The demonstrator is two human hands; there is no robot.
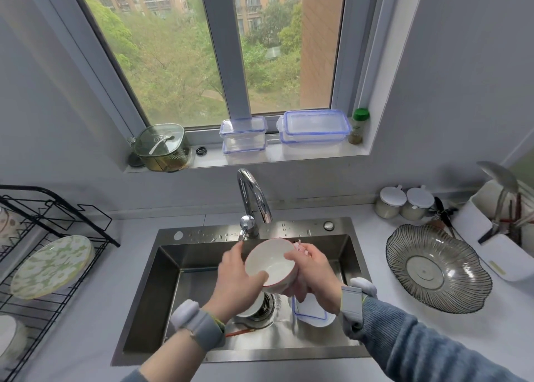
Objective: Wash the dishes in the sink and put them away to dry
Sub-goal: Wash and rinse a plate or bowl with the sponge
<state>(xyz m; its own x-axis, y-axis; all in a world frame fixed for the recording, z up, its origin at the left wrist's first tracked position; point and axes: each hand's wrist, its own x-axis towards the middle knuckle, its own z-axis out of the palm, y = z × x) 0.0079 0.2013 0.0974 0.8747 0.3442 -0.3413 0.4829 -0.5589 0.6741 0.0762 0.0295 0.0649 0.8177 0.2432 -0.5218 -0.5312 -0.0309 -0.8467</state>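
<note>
Both hands gripped the white bowl (270, 261) above the sink (202, 266), left hand (235, 277) on its rim, right hand (310, 273) underneath: washing seemed underway; rinsing beneath the faucet (254, 202) likely followed.

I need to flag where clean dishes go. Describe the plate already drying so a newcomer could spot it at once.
Start at the steel sink and look to its left, where a black wire dish rack stands on the counter. The plate leans tilted in that rack. It is round, pale, with a green floral pattern, unlike the plain white bowl that the hands hold over the sink.
</note>
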